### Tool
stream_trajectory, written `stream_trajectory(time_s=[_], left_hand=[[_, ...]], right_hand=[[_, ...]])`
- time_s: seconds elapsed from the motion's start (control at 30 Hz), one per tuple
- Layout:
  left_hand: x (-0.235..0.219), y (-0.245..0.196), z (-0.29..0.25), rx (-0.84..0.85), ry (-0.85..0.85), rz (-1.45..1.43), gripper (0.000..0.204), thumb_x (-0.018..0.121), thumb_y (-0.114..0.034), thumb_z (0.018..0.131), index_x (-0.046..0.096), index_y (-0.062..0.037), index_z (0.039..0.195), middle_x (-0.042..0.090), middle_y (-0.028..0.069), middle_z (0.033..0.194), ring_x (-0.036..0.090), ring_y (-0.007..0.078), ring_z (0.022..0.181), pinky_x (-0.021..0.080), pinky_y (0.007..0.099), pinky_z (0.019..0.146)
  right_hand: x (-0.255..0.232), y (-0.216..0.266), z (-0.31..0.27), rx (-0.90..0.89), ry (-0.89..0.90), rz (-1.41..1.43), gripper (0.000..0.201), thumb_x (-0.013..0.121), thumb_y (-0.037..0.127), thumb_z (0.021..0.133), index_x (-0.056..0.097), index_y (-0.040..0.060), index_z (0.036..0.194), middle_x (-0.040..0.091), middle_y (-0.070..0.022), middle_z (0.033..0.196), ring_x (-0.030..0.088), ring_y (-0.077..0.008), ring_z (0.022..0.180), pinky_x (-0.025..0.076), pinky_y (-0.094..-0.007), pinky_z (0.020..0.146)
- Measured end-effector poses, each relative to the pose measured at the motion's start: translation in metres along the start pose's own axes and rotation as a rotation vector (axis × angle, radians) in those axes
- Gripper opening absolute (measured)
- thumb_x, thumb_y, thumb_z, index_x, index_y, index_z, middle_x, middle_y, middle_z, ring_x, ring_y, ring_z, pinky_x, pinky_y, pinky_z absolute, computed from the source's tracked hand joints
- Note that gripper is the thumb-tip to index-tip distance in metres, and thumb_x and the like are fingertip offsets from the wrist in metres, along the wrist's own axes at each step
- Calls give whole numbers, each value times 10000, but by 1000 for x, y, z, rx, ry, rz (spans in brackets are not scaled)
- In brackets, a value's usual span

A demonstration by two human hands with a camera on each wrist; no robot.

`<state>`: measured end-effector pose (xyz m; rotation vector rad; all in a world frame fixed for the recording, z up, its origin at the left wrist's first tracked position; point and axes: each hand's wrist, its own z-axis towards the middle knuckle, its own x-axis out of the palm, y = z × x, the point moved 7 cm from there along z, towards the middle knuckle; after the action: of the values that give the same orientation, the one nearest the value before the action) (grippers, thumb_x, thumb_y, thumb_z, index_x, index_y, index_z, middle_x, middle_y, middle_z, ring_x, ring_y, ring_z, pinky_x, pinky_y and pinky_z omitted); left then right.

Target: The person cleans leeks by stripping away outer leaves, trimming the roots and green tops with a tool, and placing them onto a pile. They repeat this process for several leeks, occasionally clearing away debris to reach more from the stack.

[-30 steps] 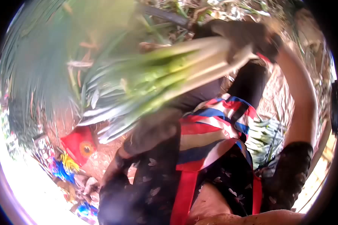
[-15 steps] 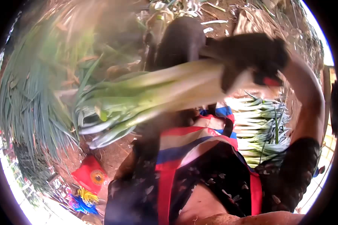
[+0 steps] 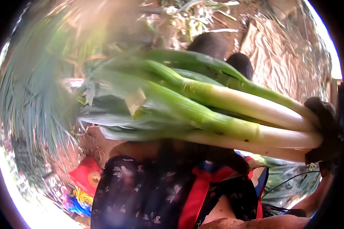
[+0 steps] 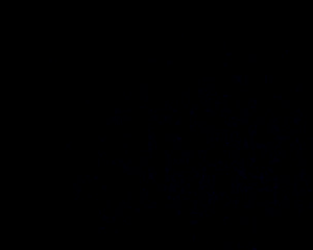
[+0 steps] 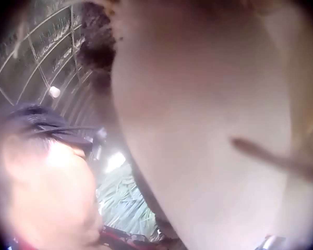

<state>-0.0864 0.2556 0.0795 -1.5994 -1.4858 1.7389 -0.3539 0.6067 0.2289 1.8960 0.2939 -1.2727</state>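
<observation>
A bunch of several thick leeks (image 3: 233,122) lies across the head view, white root ends to the right and green leaves to the left. My right hand (image 3: 326,128), in a dark glove, grips the root ends. Below the bunch, close against its underside, is my dark-gloved left hand (image 3: 227,158); the leeks hide part of it, and I cannot tell how its fingers lie. The right wrist view has a pale leek shank (image 5: 198,120) very close, with dark glove (image 5: 96,47) beside it. The left wrist view is black.
A large heap of leek leaves (image 3: 30,95) stands at the left. More leeks (image 3: 290,183) lie at the lower right. A red bag (image 3: 86,175) and blue and yellow strings (image 3: 80,200) lie at the lower left. Wrinkled tan sacking (image 3: 271,57) and scattered trimmings (image 3: 187,19) cover the ground ahead.
The right hand has moved right and down with the leeks, which now sit nearer the camera. My left hand has shifted right along the underside. The laid leeks at right are more covered.
</observation>
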Motion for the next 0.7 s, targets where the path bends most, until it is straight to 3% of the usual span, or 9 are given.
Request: stream_trajectory(time_s=[0.13, 0.17, 0.2, 0.23, 0.27, 0.33, 0.37, 0.57, 0.7], left_hand=[[3, -11, 37, 140, 57, 226, 438, 522, -422, 942, 543, -56, 1181, 636, 93, 1000, 609, 193, 845, 513, 343, 787], [6, -15, 46, 178, 75, 266, 434, 526, -420, 940, 547, -56, 1176, 636, 94, 999, 609, 194, 846, 513, 343, 788], [8, -20, 56, 219, 97, 293, 431, 531, -418, 938, 550, -55, 1171, 637, 95, 998, 610, 194, 848, 513, 344, 788], [13, -26, 71, 260, 122, 314, 428, 535, -415, 936, 553, -55, 1165, 637, 96, 997, 610, 195, 849, 514, 344, 789], [18, -35, 85, 303, 156, 324, 424, 539, -413, 934, 556, -54, 1160, 638, 96, 996, 611, 195, 850, 514, 344, 789], [40, -64, 116, 390, 234, 344, 417, 547, -409, 931, 563, -53, 1149, 639, 98, 993, 612, 196, 853, 515, 344, 790], [50, -80, 127, 426, 270, 355, 414, 551, -406, 929, 566, -53, 1143, 639, 99, 992, 613, 196, 855, 515, 345, 791], [116, -191, 128, 624, 534, 348, 394, 576, -393, 917, 586, -50, 1110, 643, 103, 986, 616, 199, 863, 518, 346, 794], [168, -259, 82, 748, 788, 255, 381, 593, -383, 909, 599, -48, 1089, 645, 106, 982, 618, 200, 869, 519, 347, 796]], right_hand=[[-1, 15, -50, -92, -43, 22, 602, 775, 192, 704, 524, -14, 1211, 620, -156, 1011, 617, -287, 941, 509, -395, 840], [5, 31, -62, -291, -56, 24, 606, 776, 191, 703, 522, -13, 1213, 618, -156, 1012, 615, -288, 943, 508, -395, 839], [14, 48, -86, -777, -85, 90, 609, 777, 189, 701, 521, -12, 1216, 617, -156, 1013, 614, -288, 944, 507, -395, 838], [28, 54, -103, -1129, -24, 183, 612, 777, 188, 700, 519, -12, 1218, 615, -156, 1014, 612, -288, 945, 506, -395, 838], [42, 49, -108, -1137, 34, 206, 616, 778, 186, 699, 517, -11, 1220, 613, -157, 1015, 611, -289, 947, 505, -396, 837], [60, 23, -102, -73, 55, 367, 490, 756, 205, 753, 508, -11, 1115, 575, -123, 959, 568, -231, 907, 484, -385, 803], [73, 9, -98, 142, 53, 493, 518, 761, 214, 737, 503, -11, 1126, 574, -130, 970, 569, -243, 916, 482, -389, 809], [122, 45, -117, 86, 81, 904, 687, 786, 268, 642, 474, -12, 1186, 572, -172, 1033, 574, -312, 970, 469, -414, 850], [118, 62, -168, 62, -144, 765, 801, 803, 304, 579, 454, -12, 1227, 570, -201, 1075, 577, -358, 1006, 460, -431, 877]])
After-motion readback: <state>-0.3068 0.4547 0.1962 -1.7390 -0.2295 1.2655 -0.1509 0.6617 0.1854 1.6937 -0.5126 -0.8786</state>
